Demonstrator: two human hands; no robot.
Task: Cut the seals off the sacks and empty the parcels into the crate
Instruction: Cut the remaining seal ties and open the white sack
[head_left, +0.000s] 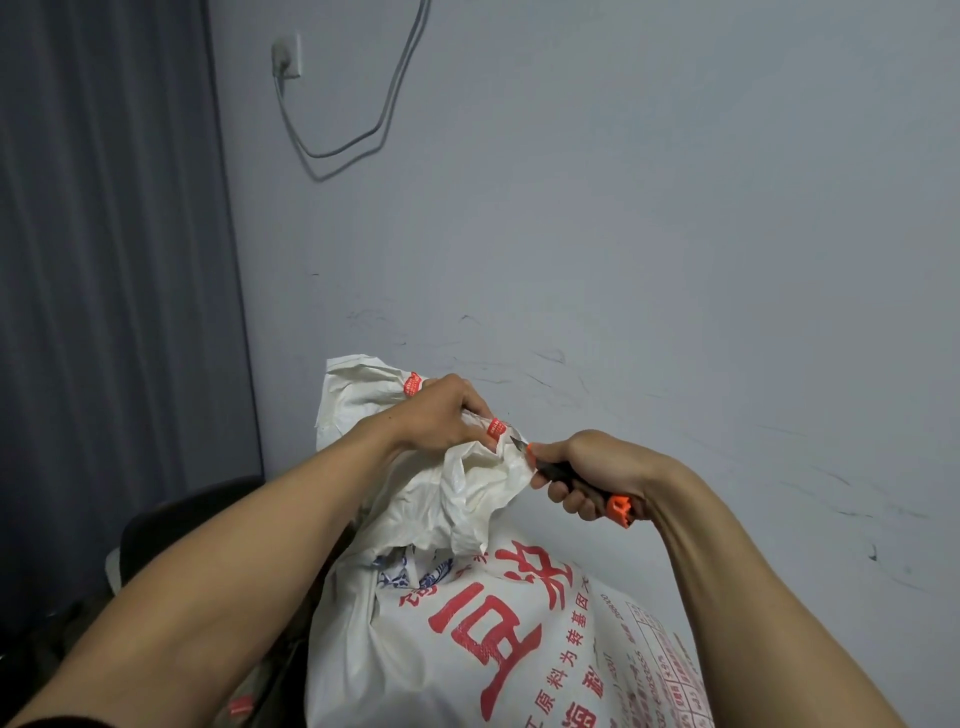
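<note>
A white woven sack with large red printing stands upright in front of me against the wall. My left hand grips its bunched neck, where a red seal wraps the fabric. A second red seal shows just behind my left hand. My right hand is closed around a black and orange utility knife. The knife's short blade points left and touches the fabric right beside the seal. No crate or parcels are in view.
A pale wall with scuff marks is right behind the sack. A dark curtain hangs at the left. A wall socket with a white cable is high up. A dark rounded object lies low left, behind my left forearm.
</note>
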